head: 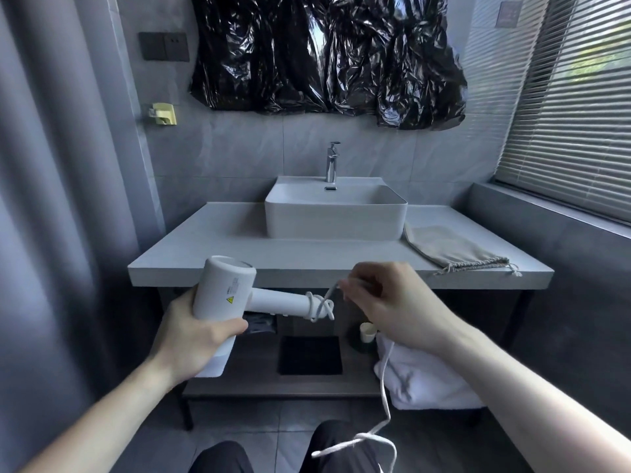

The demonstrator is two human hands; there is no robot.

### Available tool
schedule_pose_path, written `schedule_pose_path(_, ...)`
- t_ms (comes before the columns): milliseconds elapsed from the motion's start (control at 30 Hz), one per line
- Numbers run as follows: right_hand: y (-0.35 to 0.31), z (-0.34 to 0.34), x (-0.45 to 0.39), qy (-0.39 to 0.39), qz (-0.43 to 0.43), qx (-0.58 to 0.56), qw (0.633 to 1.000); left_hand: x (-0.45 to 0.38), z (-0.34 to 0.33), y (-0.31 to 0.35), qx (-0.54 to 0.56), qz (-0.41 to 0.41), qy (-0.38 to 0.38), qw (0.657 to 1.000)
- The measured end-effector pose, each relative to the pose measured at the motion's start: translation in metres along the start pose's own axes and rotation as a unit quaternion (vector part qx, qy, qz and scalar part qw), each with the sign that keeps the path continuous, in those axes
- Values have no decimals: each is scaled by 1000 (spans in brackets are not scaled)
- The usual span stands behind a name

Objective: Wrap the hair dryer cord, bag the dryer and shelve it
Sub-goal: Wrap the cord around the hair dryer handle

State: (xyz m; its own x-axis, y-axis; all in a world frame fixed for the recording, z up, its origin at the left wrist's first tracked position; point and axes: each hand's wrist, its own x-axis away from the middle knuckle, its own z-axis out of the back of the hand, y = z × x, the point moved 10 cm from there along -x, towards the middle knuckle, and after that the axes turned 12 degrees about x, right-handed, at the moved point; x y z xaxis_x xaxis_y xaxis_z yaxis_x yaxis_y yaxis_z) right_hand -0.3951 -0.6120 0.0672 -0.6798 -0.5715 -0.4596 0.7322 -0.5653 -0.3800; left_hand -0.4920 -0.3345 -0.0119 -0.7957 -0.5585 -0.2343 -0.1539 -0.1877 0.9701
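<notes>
Slack cord (386, 397) hangs below my right grip (382, 295) pinching it, left grip (194, 332) clamping dryer (222, 291): few turns wound, bagging and shelving outstanding.

My left hand (201, 339) grips the white dryer (225, 291) in open air just before the counter (191, 254) edge, my right hand (386, 302) pinching the cord (386, 380) beside the handle end; between my hands only the handle and its cord loops stand. The counter's left half lies bare, room enough to pass. The basin (336, 213) blocks the middle, the tap (332, 162) rising behind it. The cloth bag (450, 249) covers the right part, touching the basin's corner. Below, the shelf (239, 367) is open on the left; a black mat (310, 355), a cup (368, 332) and folded white towels (430, 380) crowd its middle and right. The cord's slack hangs across my lap.
</notes>
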Motion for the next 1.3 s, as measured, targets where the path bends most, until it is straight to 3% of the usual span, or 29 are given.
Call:
schedule_pose_path(133,19,12,-18,56,-23,-18,998,13,-12,13,-22,-25,-85,996)
schedule_pose_path(333,60,11,-32,104,-80,-103,986,29,-23,35,47,-34,-168,984)
schedule_pose_path(600,79,-46,-16,28,-138,-205,969,30,-20,44,164,10,-122,979)
schedule_pose_path(733,83,-87,-3,-29,-207,-299,931,25,-19,45,200,13,-85,976)
schedule_pose_path(1000,74,-142,43,-186,-160,-166,955,-3,13,66,263,-8,0,965)
schedule_pose_path(1200,51,-137,60,-176,-93,-68,978,-23,42,57,239,-4,97,966)
schedule_pose_path(1300,22,-112,57,-126,-20,-31,991,-27,51,42,214,13,139,967)
